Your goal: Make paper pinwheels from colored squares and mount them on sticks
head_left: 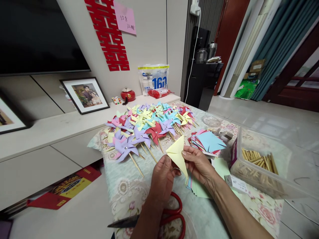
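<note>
1. Head view: I see both hands over the floral-print tablecloth, sharing one pale yellow folded paper square, raised just above the cloth near its front edge.
2. Left hand: fingers curled closed, thumb pinching the paper's lower edge.
3. Right hand: thumb and fingertips pinched on the right edge.
4. Handling judgement: very light, thin, limp; creases readily and tears at cuts. Best held at folded edges, lightly.
5. Nearby: red-handled scissors beneath my wrists; heap of finished paper pinwheels on sticks; stack of cut coloured squares; clear plastic box of wooden sticks.
</note>
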`<move>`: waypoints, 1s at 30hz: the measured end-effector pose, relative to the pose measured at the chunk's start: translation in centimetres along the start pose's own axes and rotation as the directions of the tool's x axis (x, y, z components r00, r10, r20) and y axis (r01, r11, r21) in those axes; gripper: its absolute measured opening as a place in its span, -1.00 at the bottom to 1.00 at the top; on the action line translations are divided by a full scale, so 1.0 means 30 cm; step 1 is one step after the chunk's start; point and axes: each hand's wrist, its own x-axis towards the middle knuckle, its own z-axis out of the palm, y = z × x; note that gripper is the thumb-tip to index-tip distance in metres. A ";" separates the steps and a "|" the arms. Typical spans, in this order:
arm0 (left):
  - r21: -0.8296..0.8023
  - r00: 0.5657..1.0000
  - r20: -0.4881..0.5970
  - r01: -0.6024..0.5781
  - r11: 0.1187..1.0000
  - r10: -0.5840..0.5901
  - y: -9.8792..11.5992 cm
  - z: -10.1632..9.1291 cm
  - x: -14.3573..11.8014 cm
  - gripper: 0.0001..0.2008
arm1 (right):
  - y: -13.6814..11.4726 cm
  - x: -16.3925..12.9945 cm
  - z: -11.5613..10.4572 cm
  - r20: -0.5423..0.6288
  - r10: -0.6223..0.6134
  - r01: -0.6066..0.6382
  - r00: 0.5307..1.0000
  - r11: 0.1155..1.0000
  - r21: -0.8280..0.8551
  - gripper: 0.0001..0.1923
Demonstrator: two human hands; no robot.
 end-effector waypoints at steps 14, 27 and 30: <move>0.034 1.000 0.012 0.000 0.999 0.000 -0.001 0.001 -0.004 -0.69 | 0.000 -0.004 0.008 0.000 0.013 -0.013 1.000 1.000 -0.014 -0.63; -0.049 0.988 -0.152 -0.015 0.999 0.007 0.029 0.008 0.007 -0.62 | -0.009 -0.008 0.001 -0.038 0.009 -0.015 0.999 0.989 -0.145 -0.62; -0.070 0.988 -0.151 0.016 0.997 -0.026 0.031 0.010 0.006 -0.64 | -0.011 -0.012 0.007 -0.001 0.034 -0.034 0.999 0.987 -0.160 -0.61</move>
